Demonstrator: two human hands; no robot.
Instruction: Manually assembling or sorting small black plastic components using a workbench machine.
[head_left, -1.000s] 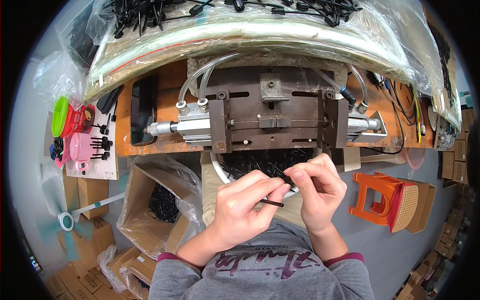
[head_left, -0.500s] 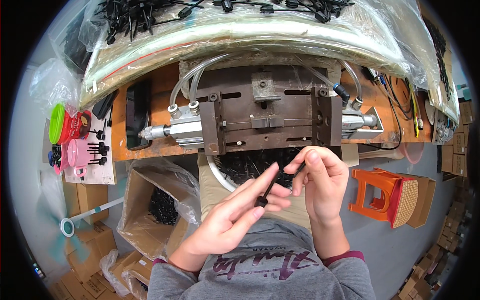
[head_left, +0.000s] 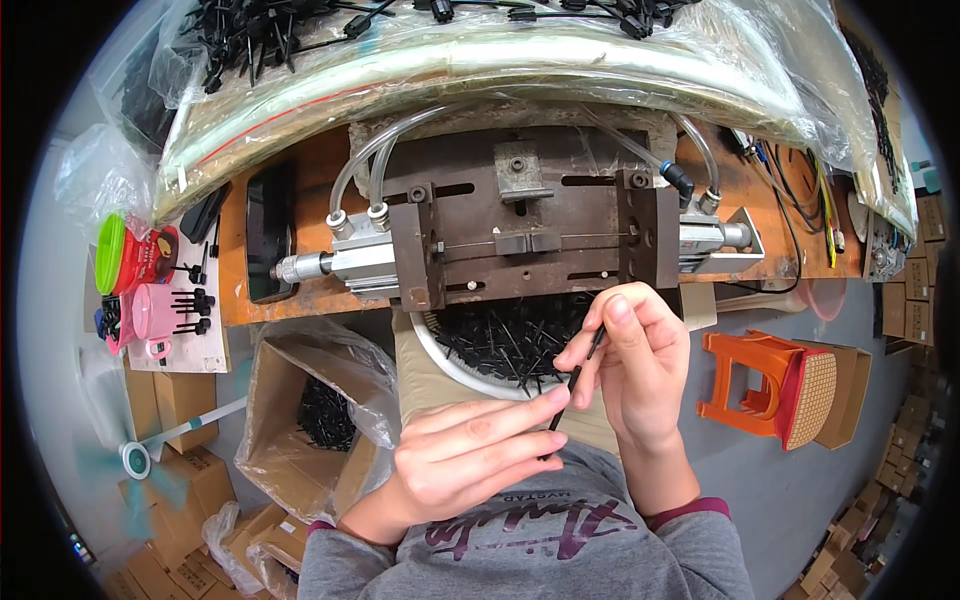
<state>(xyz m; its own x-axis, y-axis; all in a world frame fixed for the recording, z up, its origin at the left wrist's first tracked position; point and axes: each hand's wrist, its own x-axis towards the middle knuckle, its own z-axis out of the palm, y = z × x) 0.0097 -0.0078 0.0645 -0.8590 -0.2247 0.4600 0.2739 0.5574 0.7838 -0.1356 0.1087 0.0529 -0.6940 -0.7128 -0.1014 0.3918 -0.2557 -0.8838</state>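
Over my lap, my left hand [head_left: 470, 455] has its fingers drawn together around a thin black plastic rod [head_left: 573, 382], partly hidden by the fingers. Close beside it, my right hand [head_left: 640, 365] pinches another slim black piece [head_left: 597, 342] between thumb and fingers. The tips of the two pieces are close; whether they touch I cannot tell. Below my hands, a round white-rimmed basin [head_left: 452, 372] holds many loose black rods [head_left: 505, 345]. Beyond it, the dark metal clamping fixture [head_left: 470, 268] sits on the bench, with an air cylinder [head_left: 365, 265] on its left and another [head_left: 700, 240] on its right.
Clear hoses [head_left: 365, 165] arch over the fixture. A phone [head_left: 270, 235] lies on the orange bench [head_left: 320, 305]. Black parts [head_left: 270, 35] lie on the plastic-covered shelf behind. A lined carton [head_left: 275, 420] stands at left, an orange stool [head_left: 765, 385] at right, a fan [head_left: 135, 460] lower left.
My left hand has turned over, palm now facing down, and its fingers have closed in on the rod. It moved right, nearer my right hand, uncovering more of the basin.
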